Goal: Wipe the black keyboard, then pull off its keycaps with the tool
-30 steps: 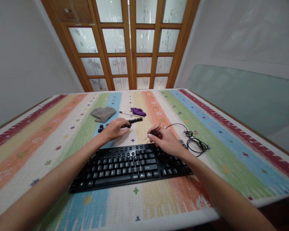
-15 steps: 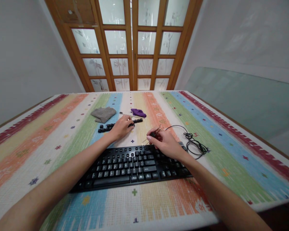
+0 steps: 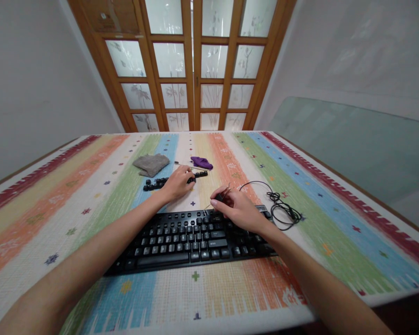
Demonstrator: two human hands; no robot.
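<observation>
Your left hand curls its fingers over small black plastic keycaps, grip unclear, at twelve o'clock beyond the long black plastic keyboard; at one, your right hand pinches a black-handled thin wire tool.

Two bare hands at a black keyboard on a striped tablecloth.
The left hand touches a row of loose black keys behind the keyboard; its grip is hidden. The right hand pinches a thin wire tool by the keyboard's back edge. Beyond lie a gray cloth and purple cloth; a tangled black cable lies rightward.
</observation>
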